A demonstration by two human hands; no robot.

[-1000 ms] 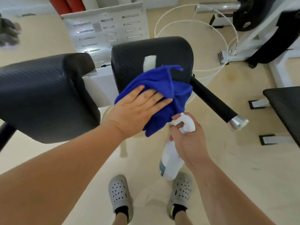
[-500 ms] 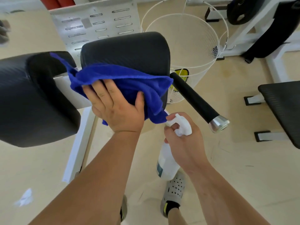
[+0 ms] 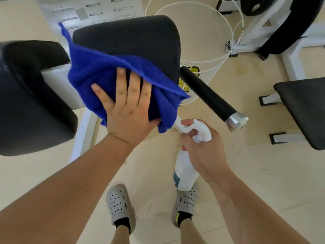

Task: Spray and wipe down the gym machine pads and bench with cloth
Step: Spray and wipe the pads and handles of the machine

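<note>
Two black pads fill the upper left of the head view, the only view I have. My left grip (image 3: 128, 111) lies wide and flat, fingers straight and a little spread, pressing the blue cloth (image 3: 91, 71) against the near face of the middle pad (image 3: 133, 37). The cloth drapes over that pad's near left edge, one corner sticking up past the top and the lower folds hanging below my palm. The second pad (image 3: 26, 103) sits to the left, apart from the cloth, with white frame showing between the two.

My right grip (image 3: 205, 148) is closed round the neck and trigger head of the white spray bottle (image 3: 184, 171), forefinger over the top. The nozzle points up and left and ends right at the cloth's hanging lower edge. The bottle body hangs below my fist, above my right shoe (image 3: 186, 199). It carries a small teal label, but the print is too blurred to read.

A black handle (image 3: 207, 95) with a chrome end cap juts from the middle pad towards the right. Behind it stands a white wire basket (image 3: 202, 32) with something yellow (image 3: 193, 70) inside; its dark marks are unreadable. A slotted white panel (image 3: 91, 9) stands behind the pads, bearing a small grey sticker I cannot read. One bench (image 3: 306, 106) with a black top stands at the right on the pale floor (image 3: 263, 191).
</note>
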